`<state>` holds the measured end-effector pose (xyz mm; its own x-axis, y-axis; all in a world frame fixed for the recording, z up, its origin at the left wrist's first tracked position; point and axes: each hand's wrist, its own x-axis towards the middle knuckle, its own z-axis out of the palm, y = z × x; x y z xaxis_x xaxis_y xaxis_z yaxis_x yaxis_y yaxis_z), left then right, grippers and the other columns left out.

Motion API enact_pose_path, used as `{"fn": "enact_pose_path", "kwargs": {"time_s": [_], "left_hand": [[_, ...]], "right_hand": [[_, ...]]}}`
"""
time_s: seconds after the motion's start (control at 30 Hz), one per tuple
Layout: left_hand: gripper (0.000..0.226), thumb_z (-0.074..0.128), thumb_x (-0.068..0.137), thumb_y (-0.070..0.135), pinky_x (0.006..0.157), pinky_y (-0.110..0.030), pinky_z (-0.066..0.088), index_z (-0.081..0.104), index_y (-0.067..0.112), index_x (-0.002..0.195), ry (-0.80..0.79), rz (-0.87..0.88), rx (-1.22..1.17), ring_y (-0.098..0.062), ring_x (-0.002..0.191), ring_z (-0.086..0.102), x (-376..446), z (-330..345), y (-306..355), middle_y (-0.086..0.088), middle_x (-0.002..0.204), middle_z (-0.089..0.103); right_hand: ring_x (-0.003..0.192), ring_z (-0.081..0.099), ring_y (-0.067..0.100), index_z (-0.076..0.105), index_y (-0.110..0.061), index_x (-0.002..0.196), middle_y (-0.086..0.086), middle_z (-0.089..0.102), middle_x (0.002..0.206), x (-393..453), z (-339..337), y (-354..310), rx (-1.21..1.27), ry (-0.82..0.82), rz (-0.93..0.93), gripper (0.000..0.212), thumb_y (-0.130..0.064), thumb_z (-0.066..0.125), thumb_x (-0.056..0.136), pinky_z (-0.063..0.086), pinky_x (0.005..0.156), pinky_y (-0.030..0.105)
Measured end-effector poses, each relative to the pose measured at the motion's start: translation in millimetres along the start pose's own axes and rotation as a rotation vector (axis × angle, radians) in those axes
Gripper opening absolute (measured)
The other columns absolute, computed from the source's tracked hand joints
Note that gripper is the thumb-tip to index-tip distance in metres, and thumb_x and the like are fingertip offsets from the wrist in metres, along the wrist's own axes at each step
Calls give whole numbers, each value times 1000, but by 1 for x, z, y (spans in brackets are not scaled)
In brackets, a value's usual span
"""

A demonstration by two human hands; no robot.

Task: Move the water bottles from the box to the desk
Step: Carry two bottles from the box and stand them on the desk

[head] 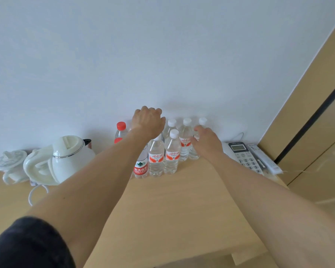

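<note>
From the head camera, the water bottles (171,151) stand upright in a tight cluster at the far edge of the tabletop (182,209), against the wall. Most have white caps and orange-and-white labels; at the left of the cluster stand the red-capped bottles (121,130), one with a red label. The box is not in view.

The left hand (148,120) reaches over the back of the cluster with its fingers curled downward over something behind the front row; what it holds, if anything, is hidden, so I cannot tell its grip. The right hand (206,142) is at the rightmost white-capped bottle (198,140), its fingers wrapped round the body below the shoulder.

The bottles look full, so they should be fairly heavy for their size, with thin clear walls that give under a squeeze and a smooth label band. The firmest hold is probably round the body just under the shoulder, or at the neck below the cap.

A white kettle (72,161) and a lidded cup (12,163) stand toward the left edge, a telephone (244,157) toward the right edge.
</note>
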<state>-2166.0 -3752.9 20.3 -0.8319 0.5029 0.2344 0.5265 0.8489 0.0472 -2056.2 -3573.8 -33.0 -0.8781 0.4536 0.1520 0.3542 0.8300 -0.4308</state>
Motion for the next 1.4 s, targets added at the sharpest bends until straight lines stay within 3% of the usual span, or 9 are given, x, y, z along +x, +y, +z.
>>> {"fn": "enact_pose_path", "kwargs": {"time_s": [0.23, 0.43, 0.7, 0.93, 1.03, 1.2, 1.4], "left_hand": [[45, 33, 104, 39, 100, -40, 39, 58, 17, 134, -14, 88, 59, -27, 117, 54, 1, -3, 44, -6, 123, 66], [44, 33, 104, 39, 103, -39, 36, 59, 19, 133, -9, 186, 40, -26, 120, 51, -6, -5, 122, -3, 127, 63], [44, 33, 103, 39, 106, -40, 34, 59, 20, 133, -51, 391, -18, -26, 124, 50, -52, -3, 282, -4, 129, 62], [35, 34, 102, 31, 97, -40, 41, 63, 15, 114, -81, 632, -63, -28, 109, 54, -122, 4, 438, -7, 114, 65], [38, 32, 103, 33, 99, -43, 42, 62, 14, 119, -104, 732, -84, -29, 113, 55, -155, 3, 507, -9, 119, 64], [45, 32, 104, 39, 108, -44, 39, 55, 20, 138, -160, 923, -109, -28, 128, 51, -219, 5, 617, -7, 136, 59], [42, 36, 103, 39, 105, -40, 40, 59, 18, 131, -179, 1173, -167, -29, 125, 54, -295, 4, 708, -9, 134, 61]], "right_hand": [[119, 52, 33, 49, -20, 138, 13, 54, 125, -22, -31, 30, -50, 5, 83, 45, -41, 50, 99, 49, 92, 41], [116, 53, 33, 50, -21, 137, 12, 54, 123, -58, -74, 92, -59, 47, 188, 44, -43, 46, 100, 49, 92, 42], [111, 57, 32, 52, -20, 129, 10, 60, 122, -141, -147, 206, -85, 91, 360, 39, -45, 47, 99, 48, 78, 37], [121, 55, 32, 53, -23, 136, 9, 59, 131, -248, -211, 309, -99, 166, 596, 46, -50, 48, 98, 50, 93, 41], [128, 53, 32, 50, -24, 142, 10, 55, 138, -302, -236, 353, -69, 217, 707, 53, -52, 50, 96, 48, 102, 42], [126, 53, 33, 51, -26, 140, 12, 55, 136, -400, -277, 406, -104, 322, 926, 49, -47, 52, 96, 46, 101, 44], [128, 50, 31, 49, -22, 140, 11, 53, 137, -497, -306, 452, -74, 407, 1140, 50, -49, 50, 98, 45, 102, 42]]}}
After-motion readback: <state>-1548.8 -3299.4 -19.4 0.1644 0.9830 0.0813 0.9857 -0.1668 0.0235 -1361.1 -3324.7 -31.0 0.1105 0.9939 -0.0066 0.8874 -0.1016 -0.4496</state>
